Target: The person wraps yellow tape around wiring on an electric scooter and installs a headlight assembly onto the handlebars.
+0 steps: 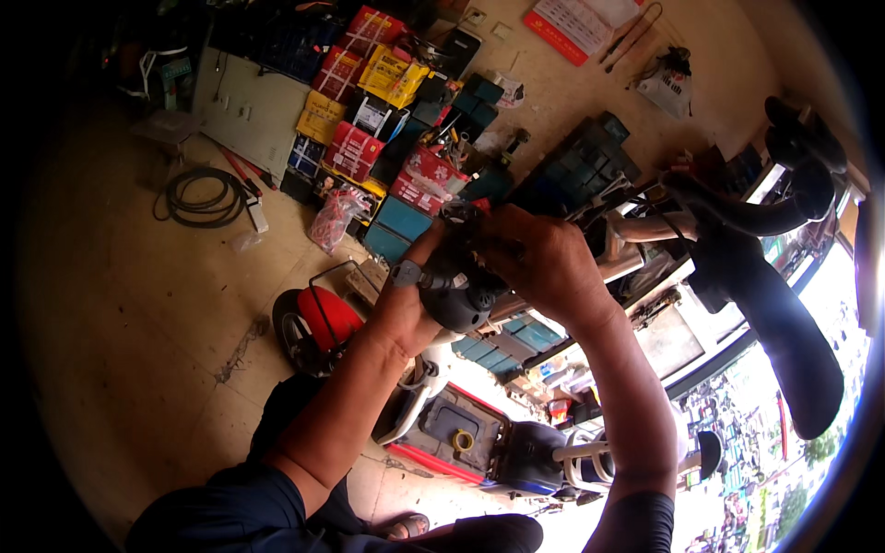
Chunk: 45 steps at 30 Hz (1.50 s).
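Observation:
In the middle of the head view my left hand [406,309] grips a dark, rounded housing [454,300] with a grey fitting on its left side. My right hand [544,263] is closed at the housing's upper right, with bent fingers and thumb against it; whatever they pinch is too dark to make out. Beneath them stands a scooter with a red front mudguard [327,318] and a grey deck [419,433], which has a yellow ring [463,440] on it.
Stacked red, yellow and teal boxes [350,147] line the back wall. A coiled hose [198,212] lies on the left floor [120,304]. A black seat-like piece [784,341] on a frame juts in at the right, near a bright opening [756,461].

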{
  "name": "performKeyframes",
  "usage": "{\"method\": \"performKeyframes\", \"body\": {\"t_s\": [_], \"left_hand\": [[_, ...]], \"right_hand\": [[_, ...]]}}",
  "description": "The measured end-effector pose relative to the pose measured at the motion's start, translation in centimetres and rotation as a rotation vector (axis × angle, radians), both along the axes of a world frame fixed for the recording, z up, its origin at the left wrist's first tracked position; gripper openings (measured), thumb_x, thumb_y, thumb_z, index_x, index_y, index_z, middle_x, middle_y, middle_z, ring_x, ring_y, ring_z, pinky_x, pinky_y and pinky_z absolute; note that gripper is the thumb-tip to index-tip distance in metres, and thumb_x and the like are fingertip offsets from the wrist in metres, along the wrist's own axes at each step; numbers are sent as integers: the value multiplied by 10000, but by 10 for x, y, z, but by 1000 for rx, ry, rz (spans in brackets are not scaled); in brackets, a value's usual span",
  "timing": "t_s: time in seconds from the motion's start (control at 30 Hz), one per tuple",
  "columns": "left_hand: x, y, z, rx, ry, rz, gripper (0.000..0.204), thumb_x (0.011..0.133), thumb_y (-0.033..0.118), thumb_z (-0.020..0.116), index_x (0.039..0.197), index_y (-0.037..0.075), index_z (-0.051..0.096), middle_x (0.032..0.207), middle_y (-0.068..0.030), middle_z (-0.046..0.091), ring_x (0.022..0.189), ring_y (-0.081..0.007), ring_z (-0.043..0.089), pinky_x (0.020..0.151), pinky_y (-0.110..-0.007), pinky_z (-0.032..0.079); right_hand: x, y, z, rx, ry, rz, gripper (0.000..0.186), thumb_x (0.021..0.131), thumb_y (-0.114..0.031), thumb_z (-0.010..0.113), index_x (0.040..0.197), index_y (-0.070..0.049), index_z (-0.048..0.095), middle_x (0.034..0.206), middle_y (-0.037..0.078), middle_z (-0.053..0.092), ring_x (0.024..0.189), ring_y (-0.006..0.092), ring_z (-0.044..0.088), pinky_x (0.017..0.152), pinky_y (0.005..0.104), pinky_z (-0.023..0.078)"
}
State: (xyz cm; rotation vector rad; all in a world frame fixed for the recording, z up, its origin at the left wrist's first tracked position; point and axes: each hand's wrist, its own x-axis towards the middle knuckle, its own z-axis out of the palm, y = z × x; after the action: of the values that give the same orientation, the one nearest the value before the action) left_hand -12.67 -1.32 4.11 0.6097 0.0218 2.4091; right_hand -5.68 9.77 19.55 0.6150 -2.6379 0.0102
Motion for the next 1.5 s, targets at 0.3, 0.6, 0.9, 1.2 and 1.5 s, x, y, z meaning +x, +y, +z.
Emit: {"method": "performKeyframes", "body": {"t_s": [0.3,0.6,0.9,1.2,1.5], "left_hand": [[-4,-1,-5,59,-63,-65,407,1075,504,559,1288,180,682,1241,-62,737,1123,-244,708,889,-466,612],[-2,-2,-1,41,-28,6,468,1087,498,539,1362,132,638,1300,-90,709,1155,-254,699,972,-471,601],[-4,-2,-2,67,-16,-6,459,1102,477,520,1383,131,628,1307,-90,706,1179,-243,689,1018,-452,582],[8,-5,7,-51,49,126,421,1090,455,571,1338,123,644,1240,-54,724,1129,-171,696,993,-350,568],[-9,1,-10,-1,126,81,451,1106,452,528,1377,108,635,1291,-67,723,1158,-203,701,1030,-394,566]], "right_hand": [[3,5,6,186,-52,143,215,877,-146,807,1080,-78,793,1005,114,779,976,315,744,850,410,587],[-6,2,-6,-40,159,29,188,829,-175,820,1003,-103,823,899,127,766,908,325,731,822,429,587],[-9,5,7,-78,-154,85,224,847,-80,799,1068,-49,794,1012,123,759,943,286,754,833,353,594],[-7,2,22,-244,-350,-186,234,834,-107,854,1048,-37,791,917,77,785,802,224,771,761,323,610],[0,10,21,49,-245,92,282,806,-118,827,1086,-90,817,1046,115,787,972,283,762,896,388,591]]}}
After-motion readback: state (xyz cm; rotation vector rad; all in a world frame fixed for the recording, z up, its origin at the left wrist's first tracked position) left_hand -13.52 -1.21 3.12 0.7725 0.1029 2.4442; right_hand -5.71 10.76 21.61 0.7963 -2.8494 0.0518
